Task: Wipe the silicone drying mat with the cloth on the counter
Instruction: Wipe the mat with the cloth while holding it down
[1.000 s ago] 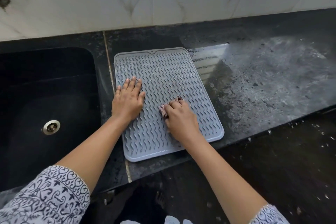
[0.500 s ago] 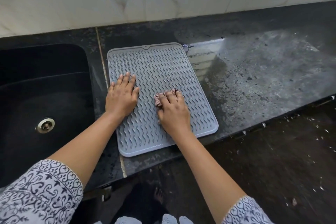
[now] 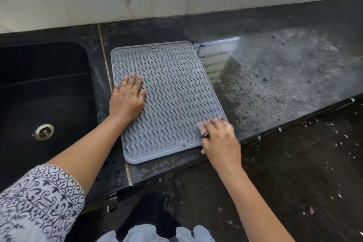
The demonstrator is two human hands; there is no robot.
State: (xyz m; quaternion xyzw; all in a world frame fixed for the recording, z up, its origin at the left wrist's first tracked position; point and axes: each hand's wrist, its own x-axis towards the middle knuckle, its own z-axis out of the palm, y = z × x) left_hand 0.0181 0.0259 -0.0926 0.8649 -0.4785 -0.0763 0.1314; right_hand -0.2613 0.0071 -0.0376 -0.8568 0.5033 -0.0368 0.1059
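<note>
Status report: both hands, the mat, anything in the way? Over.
Left hand flat on mat, pressing it down. Right hand grips cloth at mat's near right corner. Counter right of mat wet, speckled.

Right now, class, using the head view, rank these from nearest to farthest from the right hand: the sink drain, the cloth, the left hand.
1. cloth: held under the fingers of the right hand, at the near right corner of the mat.
2. left hand: flat on the mat's left edge.
3. sink drain: farthest left, beyond the left hand.
</note>
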